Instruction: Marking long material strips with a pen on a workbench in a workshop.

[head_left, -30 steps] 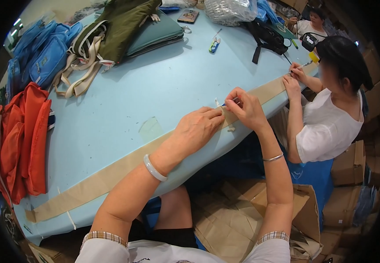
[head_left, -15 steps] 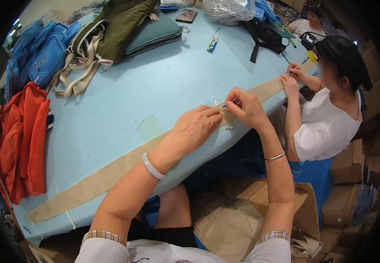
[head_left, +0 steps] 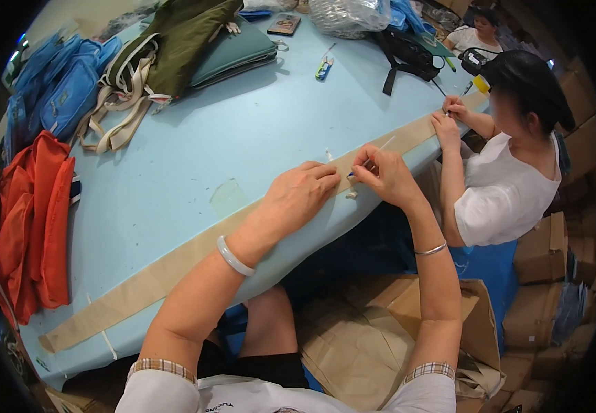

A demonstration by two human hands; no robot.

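Observation:
A long tan fabric strip (head_left: 143,281) runs slantwise along the near edge of the pale blue table, from lower left to upper right. My left hand (head_left: 301,196) lies on it, fingers stretched out and pressing down, holding nothing. Just right of those fingertips, my right hand (head_left: 388,177) pinches a slim pen (head_left: 388,142) with a pale barrel. Its blue tip points down at the strip and looks close to it; whether it touches I cannot tell. A small whitish scrap (head_left: 351,195) sits at the strip's near edge, below the pen tip.
At right a person in a white top (head_left: 511,182) works at the strip's far end. Red bags (head_left: 50,227), blue bags (head_left: 67,89) and an olive bag (head_left: 174,51) crowd the left. An open carton (head_left: 473,310) stands below. A small cutter (head_left: 324,69) lies farther back.
The view has shifted slightly. My right hand has moved a little right and nearer along the strip, and the pen barrel shows more clearly. My left hand stays flat on the strip.

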